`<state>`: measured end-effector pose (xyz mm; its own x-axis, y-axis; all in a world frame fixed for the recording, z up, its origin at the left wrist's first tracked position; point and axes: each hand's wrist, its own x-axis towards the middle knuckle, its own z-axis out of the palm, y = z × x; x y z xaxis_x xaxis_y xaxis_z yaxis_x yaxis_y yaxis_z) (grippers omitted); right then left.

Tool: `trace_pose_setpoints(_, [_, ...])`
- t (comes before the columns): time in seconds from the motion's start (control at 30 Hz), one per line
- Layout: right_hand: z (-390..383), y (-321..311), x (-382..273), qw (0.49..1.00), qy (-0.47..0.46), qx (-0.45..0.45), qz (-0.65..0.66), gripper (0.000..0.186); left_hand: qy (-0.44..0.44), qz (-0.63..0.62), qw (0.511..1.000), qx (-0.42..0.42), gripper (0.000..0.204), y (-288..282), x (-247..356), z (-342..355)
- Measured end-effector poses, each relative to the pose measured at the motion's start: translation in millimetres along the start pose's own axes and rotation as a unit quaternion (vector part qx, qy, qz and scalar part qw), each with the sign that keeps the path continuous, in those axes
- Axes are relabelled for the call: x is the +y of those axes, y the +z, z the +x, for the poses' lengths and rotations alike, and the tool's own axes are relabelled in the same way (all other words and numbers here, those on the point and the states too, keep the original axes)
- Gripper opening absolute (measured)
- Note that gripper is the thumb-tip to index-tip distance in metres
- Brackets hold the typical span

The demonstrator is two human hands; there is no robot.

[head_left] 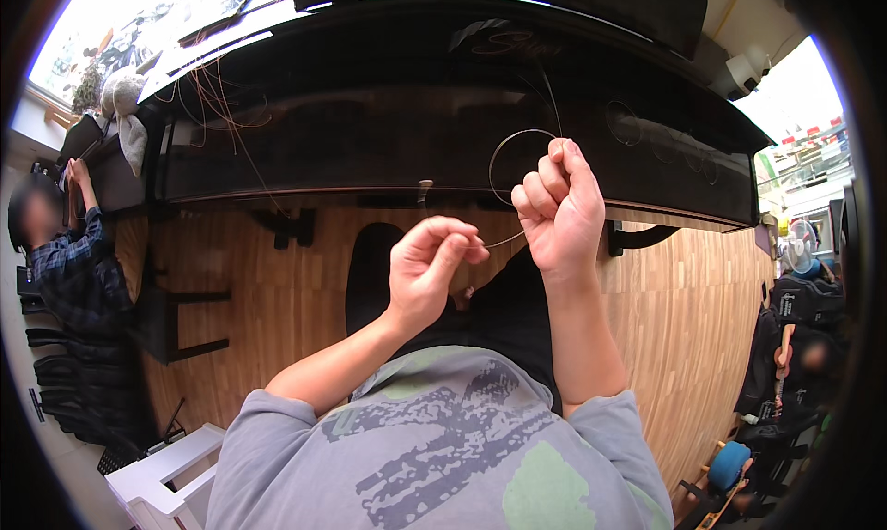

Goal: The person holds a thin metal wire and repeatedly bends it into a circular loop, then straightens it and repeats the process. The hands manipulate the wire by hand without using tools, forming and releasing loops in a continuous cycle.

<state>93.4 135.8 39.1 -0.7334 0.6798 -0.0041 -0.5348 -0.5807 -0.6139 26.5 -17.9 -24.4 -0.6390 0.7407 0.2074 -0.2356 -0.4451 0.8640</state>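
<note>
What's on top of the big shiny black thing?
Thin copper-coloured wires lie loosely on the left of the black thing, with faint thin loops on its right. The right hand covers part of it; what's behind there can't be seen.

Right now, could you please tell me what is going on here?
A person in a grey T-shirt holds a thin wire before a glossy black case. The left hand pinches it; the right hand, farther forward, holds it too, with a loop curving beside that hand. Loose copper-coloured wires lie across the case's left part.
</note>
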Motion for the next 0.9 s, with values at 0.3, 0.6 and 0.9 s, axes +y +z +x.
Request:
trace_pose_setpoints(0.3, [0, -4, -4, 0.996, -0.067, 0.053, 0.004, 0.02, -0.06, 0.083, 0.995, 0.012, 0.019, 9, 1, 2])
trace_pose_setpoints(0.6, [-2, -1, 1, 0.997, -0.065, 0.038, 0.008, 0.02, -0.026, -0.079, 0.997, 0.004, 0.025, 6, 3, 17])
trace_pose_setpoints(0.9, [-1, -2, -4, 0.993, -0.1, 0.059, 0.009, 0.019, -0.052, 0.216, 0.973, -0.063, 0.036, -8, -5, 7])
